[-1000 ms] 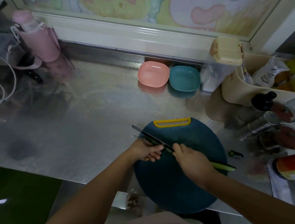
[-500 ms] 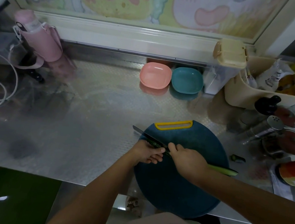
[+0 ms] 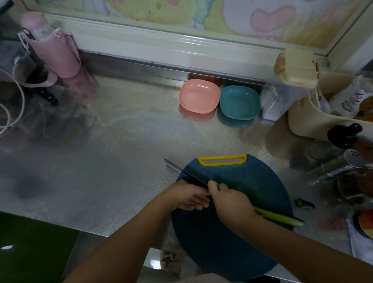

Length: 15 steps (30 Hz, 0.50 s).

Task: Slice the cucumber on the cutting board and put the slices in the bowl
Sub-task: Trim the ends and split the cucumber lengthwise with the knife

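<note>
A round dark blue cutting board with a yellow handle lies at the counter's front edge. My right hand grips a knife whose blade points up and left, past the board's rim. Just left of it, my left hand curls over the cucumber, hiding that part. A pale green length of cucumber sticks out from under my right hand to the board's right edge. A pink bowl and a teal bowl stand side by side at the back.
A small cut cucumber end lies on the steel counter right of the board. Shakers and jars and a beige basket crowd the right side. A pink bottle and white cable are at the left.
Both hands stay together on the board with the knife at the same angle. The view has shifted slightly; nothing was picked up or let go.
</note>
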Each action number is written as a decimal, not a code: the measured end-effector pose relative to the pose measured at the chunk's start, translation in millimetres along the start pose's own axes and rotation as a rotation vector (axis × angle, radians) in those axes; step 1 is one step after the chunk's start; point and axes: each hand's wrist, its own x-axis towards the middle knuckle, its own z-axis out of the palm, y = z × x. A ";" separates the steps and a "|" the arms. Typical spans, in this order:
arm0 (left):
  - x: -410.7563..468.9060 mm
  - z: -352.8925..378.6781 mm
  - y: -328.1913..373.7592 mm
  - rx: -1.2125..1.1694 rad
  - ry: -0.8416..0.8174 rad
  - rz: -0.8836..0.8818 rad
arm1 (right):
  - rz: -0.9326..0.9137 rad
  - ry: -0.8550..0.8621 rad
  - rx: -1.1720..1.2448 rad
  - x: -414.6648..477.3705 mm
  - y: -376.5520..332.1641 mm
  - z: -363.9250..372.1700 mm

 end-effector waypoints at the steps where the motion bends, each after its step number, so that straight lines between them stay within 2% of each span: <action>1: -0.8 1.0 1.2 -0.035 -0.022 -0.027 | 0.013 -0.010 0.009 2.4 -1.6 -0.5; 3: -2.3 3.8 2.8 -0.096 -0.033 -0.063 | 0.010 -0.041 -0.066 1.0 -7.7 -12.5; 8: -2.0 7.4 -3.6 -0.205 -0.010 -0.080 | 0.001 -0.048 -0.063 -6.3 -1.5 -18.4; 15: -1.0 8.3 -6.1 -0.224 -0.004 -0.073 | 0.049 -0.154 -0.054 -49.3 26.0 -21.9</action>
